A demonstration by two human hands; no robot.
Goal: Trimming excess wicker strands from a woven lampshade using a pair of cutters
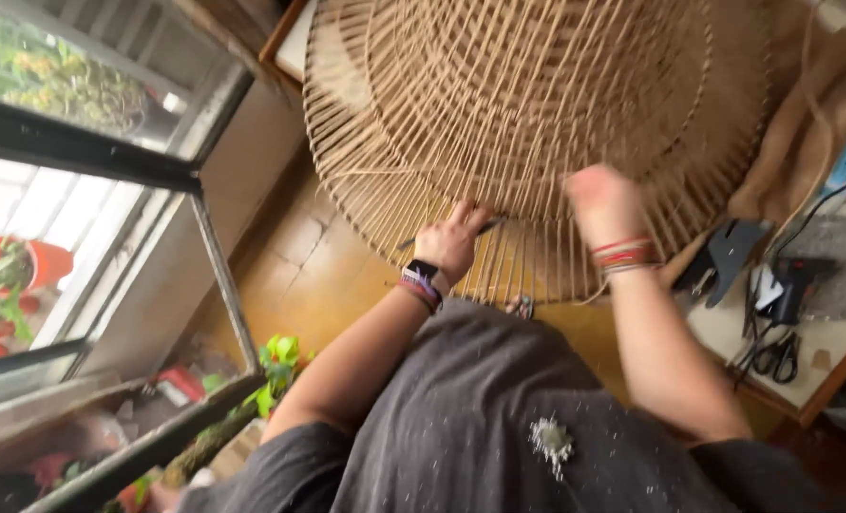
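Note:
A large round woven rattan frame [527, 104] of thin pale ribs fills the upper middle of the head view. My left hand [453, 242] rests on its lower rim, fingers around a thin dark tool whose tip pokes out on both sides. My right hand [605, 204], blurred by motion, presses against the ribs a little to the right, with red cords at its wrist. Whether it holds anything is unclear. A dark wristband circles my left wrist.
A low table [826, 385] at the right carries a black glue gun [791, 285], scissors [776, 356], a dark clamp-like tool [727, 255] and a metal dish. Burlap cloth [803, 142] hangs above it. At left, an open window, red pots and green plants [275, 366]. Wooden floor below.

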